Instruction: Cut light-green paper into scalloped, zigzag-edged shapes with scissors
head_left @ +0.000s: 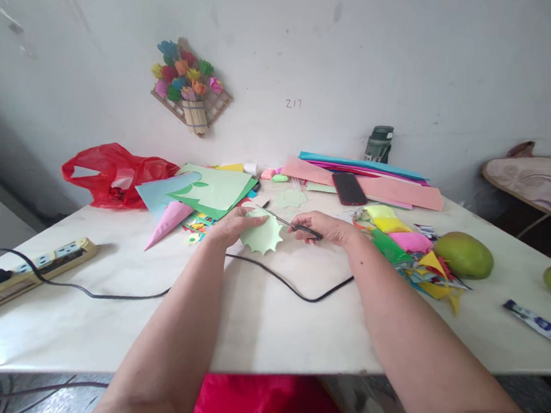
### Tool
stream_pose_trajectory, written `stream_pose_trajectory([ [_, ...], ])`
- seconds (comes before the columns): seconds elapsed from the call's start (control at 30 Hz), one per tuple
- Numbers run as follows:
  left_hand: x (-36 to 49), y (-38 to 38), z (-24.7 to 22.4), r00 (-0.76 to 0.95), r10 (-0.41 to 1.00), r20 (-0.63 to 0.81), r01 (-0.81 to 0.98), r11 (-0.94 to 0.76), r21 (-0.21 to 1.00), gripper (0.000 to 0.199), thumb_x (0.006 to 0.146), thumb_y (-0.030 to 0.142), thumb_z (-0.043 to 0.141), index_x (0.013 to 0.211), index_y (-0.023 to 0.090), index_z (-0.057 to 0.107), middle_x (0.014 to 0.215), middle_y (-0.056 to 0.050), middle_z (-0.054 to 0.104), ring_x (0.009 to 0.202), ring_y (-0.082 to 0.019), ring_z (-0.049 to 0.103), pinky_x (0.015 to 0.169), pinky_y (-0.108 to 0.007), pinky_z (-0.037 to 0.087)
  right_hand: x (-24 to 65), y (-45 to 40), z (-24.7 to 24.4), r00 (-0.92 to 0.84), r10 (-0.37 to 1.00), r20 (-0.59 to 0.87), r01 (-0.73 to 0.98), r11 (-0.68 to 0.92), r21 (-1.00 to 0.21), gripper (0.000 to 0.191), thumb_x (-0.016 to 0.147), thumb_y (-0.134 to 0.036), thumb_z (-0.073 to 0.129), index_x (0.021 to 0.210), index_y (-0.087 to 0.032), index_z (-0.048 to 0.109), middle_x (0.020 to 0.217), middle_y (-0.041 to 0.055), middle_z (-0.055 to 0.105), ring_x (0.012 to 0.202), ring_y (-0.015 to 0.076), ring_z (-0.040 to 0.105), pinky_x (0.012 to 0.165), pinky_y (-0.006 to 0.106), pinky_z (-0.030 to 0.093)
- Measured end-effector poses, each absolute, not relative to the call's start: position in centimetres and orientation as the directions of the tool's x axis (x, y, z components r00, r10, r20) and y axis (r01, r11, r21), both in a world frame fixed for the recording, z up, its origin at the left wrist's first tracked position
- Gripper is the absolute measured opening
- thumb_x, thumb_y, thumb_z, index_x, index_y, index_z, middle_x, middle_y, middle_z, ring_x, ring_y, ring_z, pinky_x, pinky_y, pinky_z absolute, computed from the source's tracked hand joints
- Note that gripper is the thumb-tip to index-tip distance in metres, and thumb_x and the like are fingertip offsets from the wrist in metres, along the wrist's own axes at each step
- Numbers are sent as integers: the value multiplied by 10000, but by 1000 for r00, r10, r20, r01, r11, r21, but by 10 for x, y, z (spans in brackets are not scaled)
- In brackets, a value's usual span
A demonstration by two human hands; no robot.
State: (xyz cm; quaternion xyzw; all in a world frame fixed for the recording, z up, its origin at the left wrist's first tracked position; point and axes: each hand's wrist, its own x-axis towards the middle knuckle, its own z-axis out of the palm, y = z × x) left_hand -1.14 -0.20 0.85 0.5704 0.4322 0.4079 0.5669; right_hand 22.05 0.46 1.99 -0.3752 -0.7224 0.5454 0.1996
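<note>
While the pale-green, round, saw-toothed paper disc (263,236) sits at nine o'clock from my right hand (325,226), my left hand (231,226) is nearer — thumb and fingers clamped on its ten o'clock edge. The right grips dark-handled metal scissors (303,228), long axis towards ten o'clock, by the disc's top.

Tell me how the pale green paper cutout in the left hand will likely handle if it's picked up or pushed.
The pale green paper cutout looks like a thin single sheet, so it's probably very light. It spreads fairly flat beyond the left hand, suggesting modest stiffness. Its narrow edge points could bend or crease if pushed.
</note>
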Motion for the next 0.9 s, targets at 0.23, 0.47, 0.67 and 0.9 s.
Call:
stream_pose_trajectory([
  [0.23,-12,-2,9,301,951,-70,63,53,997,300,589,322,725,782,105,647,682,-57,657,546,-147,589,527,-250,473,221,4,19,-661,736,-142,351,136,-926,193,663,-179,551,837,-115,602,572,-26,515,436,54,425,396,184,304],
  [0.47,-12,-1,7,298,950,-88,67,71,995,285,578,309,736,762,109,651,665,-49,659,533,-155,597,513,-260,483,218,2,20,-660,736,-153,379,149,-913,177,673,-214,568,821,-121,597,525,-40,493,421,54,408,400,187,311],
  [0.67,-13,-1,7,297,950,-95,67,79,995,296,566,311,742,759,103,656,654,-52,657,531,-165,600,499,-264,481,217,1,22,-646,743,-172,397,135,-908,164,667,-213,579,800,-121,603,506,-43,492,404,48,393,396,185,303],
  [0.9,-13,-3,9,306,945,-114,65,99,993,325,552,312,752,779,96,667,673,-72,666,542,-176,607,510,-273,486,217,5,19,-644,743,-182,390,114,-914,169,644,-158,573,803,-119,618,588,-14,570,422,49,423,402,185,319],
])
